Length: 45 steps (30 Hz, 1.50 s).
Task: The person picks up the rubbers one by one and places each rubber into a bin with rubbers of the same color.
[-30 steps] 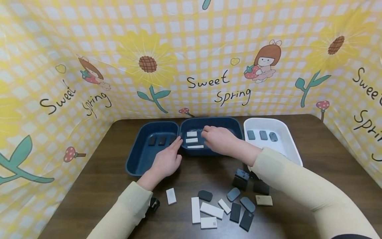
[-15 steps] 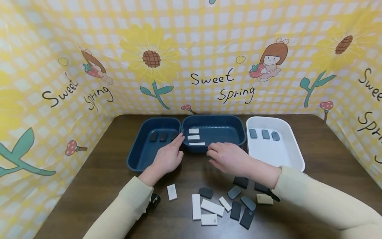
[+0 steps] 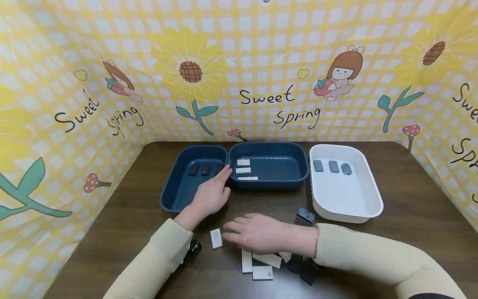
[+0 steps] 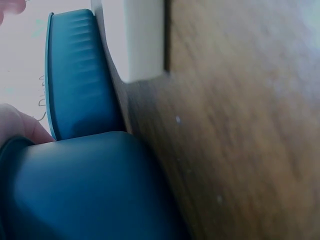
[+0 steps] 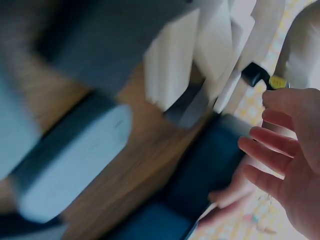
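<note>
My left hand [image 3: 213, 193] rests on the right rim of the left dark-blue tray [image 3: 169, 185], fingers extended. Several black pieces [image 3: 193, 169] lie in that tray. My right hand [image 3: 254, 233] hovers over the loose pieces, holding nothing, its fingers spread and slightly bent in the right wrist view. Just left of its fingertips lies a small white rectangular block [image 3: 215, 238]. Under and in front of the hand lie more white blocks [image 3: 262, 273] and black ones [image 3: 308, 274], partly hidden by the hand and forearm.
Three white blocks [image 3: 243, 170] line the left side of the middle blue tray [image 3: 278, 185]. The white tray [image 3: 347, 199] at right holds three blue-grey pieces [image 3: 334, 166]. A patterned cloth [image 3: 224, 104] hangs behind the brown table [image 3: 123, 224].
My right hand has left the middle tray, moving toward me and left over the loose pieces. The left hand has stayed on the tray rim.
</note>
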Each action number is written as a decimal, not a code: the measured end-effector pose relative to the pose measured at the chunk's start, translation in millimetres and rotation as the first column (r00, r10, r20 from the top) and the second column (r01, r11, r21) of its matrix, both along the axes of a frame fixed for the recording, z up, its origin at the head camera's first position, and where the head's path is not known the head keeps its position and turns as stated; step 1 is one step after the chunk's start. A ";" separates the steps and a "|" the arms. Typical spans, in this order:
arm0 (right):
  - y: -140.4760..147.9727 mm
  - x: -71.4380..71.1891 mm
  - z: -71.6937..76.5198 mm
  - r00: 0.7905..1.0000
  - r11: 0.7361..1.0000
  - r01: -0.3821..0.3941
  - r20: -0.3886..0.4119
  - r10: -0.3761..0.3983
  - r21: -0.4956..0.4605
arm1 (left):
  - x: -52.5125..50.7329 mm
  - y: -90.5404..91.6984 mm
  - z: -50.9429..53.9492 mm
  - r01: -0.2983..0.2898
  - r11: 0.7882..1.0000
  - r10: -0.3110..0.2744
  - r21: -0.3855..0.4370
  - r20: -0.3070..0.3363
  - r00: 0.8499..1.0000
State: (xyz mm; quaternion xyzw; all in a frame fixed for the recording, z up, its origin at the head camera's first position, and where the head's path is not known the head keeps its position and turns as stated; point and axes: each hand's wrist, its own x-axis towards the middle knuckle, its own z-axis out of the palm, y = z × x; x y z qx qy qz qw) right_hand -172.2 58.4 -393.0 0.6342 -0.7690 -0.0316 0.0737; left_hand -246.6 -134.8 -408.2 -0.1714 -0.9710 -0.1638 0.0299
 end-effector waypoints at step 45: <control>-11.7 -1.2 10.8 0.982 1.000 0.021 -0.187 -0.016 0.021 | -2.4 -0.4 -2.4 -0.001 1.000 0.002 0.022 -0.019 1.000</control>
